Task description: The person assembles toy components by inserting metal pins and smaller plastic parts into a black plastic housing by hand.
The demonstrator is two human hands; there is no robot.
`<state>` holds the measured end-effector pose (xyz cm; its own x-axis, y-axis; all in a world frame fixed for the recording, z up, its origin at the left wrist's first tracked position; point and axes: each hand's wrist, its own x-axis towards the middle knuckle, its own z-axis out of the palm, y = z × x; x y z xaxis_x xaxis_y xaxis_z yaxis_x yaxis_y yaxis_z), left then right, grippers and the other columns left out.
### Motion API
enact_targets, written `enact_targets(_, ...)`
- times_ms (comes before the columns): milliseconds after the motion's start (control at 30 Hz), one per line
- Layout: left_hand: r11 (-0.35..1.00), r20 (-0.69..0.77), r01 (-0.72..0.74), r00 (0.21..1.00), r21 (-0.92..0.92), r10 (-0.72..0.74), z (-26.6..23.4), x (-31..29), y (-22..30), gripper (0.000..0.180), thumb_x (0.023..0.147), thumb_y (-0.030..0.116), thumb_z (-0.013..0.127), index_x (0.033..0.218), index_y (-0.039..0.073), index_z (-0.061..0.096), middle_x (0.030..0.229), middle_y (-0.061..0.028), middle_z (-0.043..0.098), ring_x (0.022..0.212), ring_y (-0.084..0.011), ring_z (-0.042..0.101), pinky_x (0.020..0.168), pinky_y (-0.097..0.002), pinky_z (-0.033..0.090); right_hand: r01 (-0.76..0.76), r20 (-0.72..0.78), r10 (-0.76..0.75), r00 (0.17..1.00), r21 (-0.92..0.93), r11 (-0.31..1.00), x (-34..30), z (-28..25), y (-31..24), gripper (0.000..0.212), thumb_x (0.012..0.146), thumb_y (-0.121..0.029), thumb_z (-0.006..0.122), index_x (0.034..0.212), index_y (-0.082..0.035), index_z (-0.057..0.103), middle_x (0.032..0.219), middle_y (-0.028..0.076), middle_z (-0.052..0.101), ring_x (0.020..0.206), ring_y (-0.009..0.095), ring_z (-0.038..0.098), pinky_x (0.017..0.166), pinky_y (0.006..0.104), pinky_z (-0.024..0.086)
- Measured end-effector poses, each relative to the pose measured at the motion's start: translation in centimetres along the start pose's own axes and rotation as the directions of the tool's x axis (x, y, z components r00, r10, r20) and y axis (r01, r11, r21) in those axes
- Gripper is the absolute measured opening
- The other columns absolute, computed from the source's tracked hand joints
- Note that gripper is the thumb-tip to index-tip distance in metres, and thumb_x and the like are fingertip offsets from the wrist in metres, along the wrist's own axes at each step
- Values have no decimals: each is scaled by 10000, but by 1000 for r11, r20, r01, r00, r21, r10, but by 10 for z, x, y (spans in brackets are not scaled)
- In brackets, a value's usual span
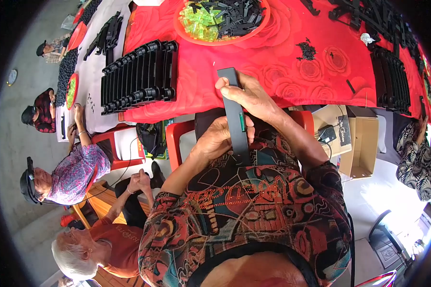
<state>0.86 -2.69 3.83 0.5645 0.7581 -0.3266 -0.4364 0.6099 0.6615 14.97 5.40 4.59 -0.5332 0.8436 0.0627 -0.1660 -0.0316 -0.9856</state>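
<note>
A red cloth [196,88] printed with large roses is spread over the table, its surface smooth and faintly glossy. On it a round red plastic basin [225,43] is filled with translucent yellow-green pieces [196,25] and matte black pieces [244,19]. Ribbed black plastic parts [136,79] are lined up in a tight row to the left, and tiny black bits [307,51] are heaped to the right.

A long, straight black bar [232,107], flat-faced and square-edged, is held at a tilt before the patterned shirt [268,205], at the table's near edge. A narrow green strip [242,122] is seen along its right side. The upper part is pinched by the right hand [254,98], thumb laid across the face; the middle is wrapped by the left hand [216,136], fingers passed behind, both grips closed.
</note>
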Motion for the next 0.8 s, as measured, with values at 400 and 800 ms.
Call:
enact_targets(400, 995, 105, -25, 994, -97, 35, -1, 2, -4, 368, 826, 287, 588, 1043, -1, 514, 884, -106, 586, 791, -186, 595, 736, -311, 496, -41, -13, 41, 999, -10, 999, -2, 4, 0, 242, 814, -236, 510, 933, -29, 552, 789, -5, 505, 722, 78, 469, 650, 239, 393)
enact_targets(800, 1000, 91, -23, 996, -12, 24, 1, 1, -4, 353, 829, 264, 584, 1043, -6, 512, 866, -105, 594, 770, -200, 607, 720, -314, 506, -18, -79, 24, 997, 81, 997, -8, 4, -5, 257, 816, -234, 529, 950, -14, 530, 821, 31, 535, 773, 97, 508, 683, 252, 421)
